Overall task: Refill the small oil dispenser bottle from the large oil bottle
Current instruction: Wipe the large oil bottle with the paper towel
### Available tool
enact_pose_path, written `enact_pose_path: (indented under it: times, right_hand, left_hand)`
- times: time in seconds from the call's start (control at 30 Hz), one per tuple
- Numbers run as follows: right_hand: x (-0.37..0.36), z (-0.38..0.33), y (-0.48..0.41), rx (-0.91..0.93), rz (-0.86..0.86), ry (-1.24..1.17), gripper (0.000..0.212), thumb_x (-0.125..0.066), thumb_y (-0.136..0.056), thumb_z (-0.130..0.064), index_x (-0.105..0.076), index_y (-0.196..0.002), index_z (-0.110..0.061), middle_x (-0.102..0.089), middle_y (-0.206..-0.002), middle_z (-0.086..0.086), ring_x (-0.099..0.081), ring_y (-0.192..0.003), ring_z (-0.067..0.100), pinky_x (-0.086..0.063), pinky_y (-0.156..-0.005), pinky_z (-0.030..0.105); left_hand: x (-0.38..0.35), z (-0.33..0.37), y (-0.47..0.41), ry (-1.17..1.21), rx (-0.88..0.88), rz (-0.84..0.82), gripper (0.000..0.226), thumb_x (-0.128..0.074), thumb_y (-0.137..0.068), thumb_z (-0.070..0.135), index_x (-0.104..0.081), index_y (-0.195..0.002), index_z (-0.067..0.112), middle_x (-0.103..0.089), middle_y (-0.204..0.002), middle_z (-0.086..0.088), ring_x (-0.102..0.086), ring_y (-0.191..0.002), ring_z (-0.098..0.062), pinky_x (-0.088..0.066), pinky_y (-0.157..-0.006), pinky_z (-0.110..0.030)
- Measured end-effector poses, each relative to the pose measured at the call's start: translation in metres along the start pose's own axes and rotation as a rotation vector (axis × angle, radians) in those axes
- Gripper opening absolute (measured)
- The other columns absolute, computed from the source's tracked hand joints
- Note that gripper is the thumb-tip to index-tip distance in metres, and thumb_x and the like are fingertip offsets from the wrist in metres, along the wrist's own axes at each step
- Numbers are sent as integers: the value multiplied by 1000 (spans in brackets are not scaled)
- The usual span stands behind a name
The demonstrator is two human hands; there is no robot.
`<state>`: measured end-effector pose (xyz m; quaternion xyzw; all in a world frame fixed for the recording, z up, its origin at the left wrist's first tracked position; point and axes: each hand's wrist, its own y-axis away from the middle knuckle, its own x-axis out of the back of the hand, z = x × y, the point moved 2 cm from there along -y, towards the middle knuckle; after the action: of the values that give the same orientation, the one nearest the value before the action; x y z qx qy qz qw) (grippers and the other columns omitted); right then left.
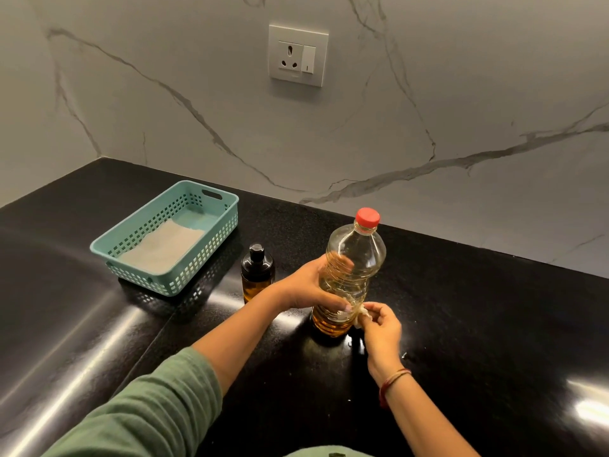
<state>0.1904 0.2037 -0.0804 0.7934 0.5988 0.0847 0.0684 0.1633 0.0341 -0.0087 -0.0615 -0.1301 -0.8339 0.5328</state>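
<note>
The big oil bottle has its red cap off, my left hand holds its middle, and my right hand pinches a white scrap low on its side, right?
The head view shows the red cap on the big oil bottle, not off. Otherwise yes: the left hand holds its middle and the right hand pinches a white scrap low on its side.

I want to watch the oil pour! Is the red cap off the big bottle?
No, the red cap sits on top of the big bottle.
</note>
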Motion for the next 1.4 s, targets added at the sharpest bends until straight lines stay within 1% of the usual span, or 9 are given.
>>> enact_pose_path:
  times: [0.27, 0.37, 0.5, 0.57, 0.7, 0.83, 1.0, 1.3, 1.4]
  right_hand:
    - [-10, -35, -53, 74, -427, 349, 7, -72, -77, -5, -71, -84, -2, -73, -80, 10, -67, -74, 17, -54, -70, 37]
    - [-24, -44, -72, 103, -586, 559, 10, -63, -84, 1, -63, -86, -9, -66, -85, 2, -62, -83, 15, -53, -81, 41]
    - [-15, -51, -72, 79, -676, 560, 7, -61, -86, 2, -63, -92, -2, -67, -96, 15, -63, -93, 29, -52, -91, 45]
    - [-3, -48, -66, 47, -710, 456, 17, -68, -83, -5, -68, -99, 0, -72, -99, 14, -68, -96, 25, -56, -87, 37]
    - [18, -28, -43, -20, -564, 305, 9, -65, -82, 7, -67, -90, 2, -71, -87, 16, -71, -81, 19, -57, -73, 25]
    - [24, -4, -14, -56, -365, 248, 14, -65, -79, 10, -63, -78, -4, -70, -76, 12, -70, -72, 20, -55, -67, 28]
    - [14, 4, 16, -108, -248, 100, 7, -65, -80, 10, -64, -82, 3, -70, -71, 10, -67, -61, 10, -50, -53, 15]
    - [-3, 3, 47, -250, -231, -91, 11, -64, -82, 7, -65, -89, -1, -73, -86, 17, -69, -77, 22, -53, -67, 27]
    - [-3, 1, 57, -280, -245, -141, 12, -63, -82, 9, -66, -89, 0, -73, -87, 15, -70, -84, 24, -56, -68, 24]
  left_hand:
    - [1, 1, -1, -1, -9, 5, 74, -84, -71, 5, -48, -133, 19, -62, -125, 1, -59, -118, -10, -47, -96, -22]
    - [1, 1, -1, -3, -25, 4, 75, -84, -71, 4, -47, -135, 17, -61, -128, -2, -58, -120, -11, -46, -98, -21]
    - [1, 0, -2, 3, -22, 0, 75, -83, -71, 2, -46, -135, 16, -61, -128, -1, -57, -120, -10, -46, -95, -17]
    - [1, 0, -2, 13, -22, -2, 75, -83, -71, 2, -46, -135, 17, -61, -127, -1, -58, -119, -10, -47, -94, -17]
    - [1, -1, -2, 11, -18, -17, 74, -83, -72, 3, -46, -134, 18, -62, -126, 1, -59, -117, -8, -47, -91, -15]
    - [1, 1, -2, 2, -6, -34, 74, -82, -72, 4, -45, -135, 19, -61, -126, 1, -58, -118, -9, -46, -92, -17]
    - [2, -2, -3, 12, -7, -46, 76, -84, -70, 7, -46, -135, 19, -62, -127, -2, -60, -119, -14, -46, -102, -32]
    - [1, 0, 0, 4, -20, -40, 78, -82, -72, 0, -42, -137, 20, -59, -127, 0, -57, -120, -13, -45, -100, -27]
    - [-1, 2, 3, -16, -20, -21, 85, -84, -69, 4, -37, -135, 28, -54, -125, 12, -53, -118, -6, -42, -101, -25]
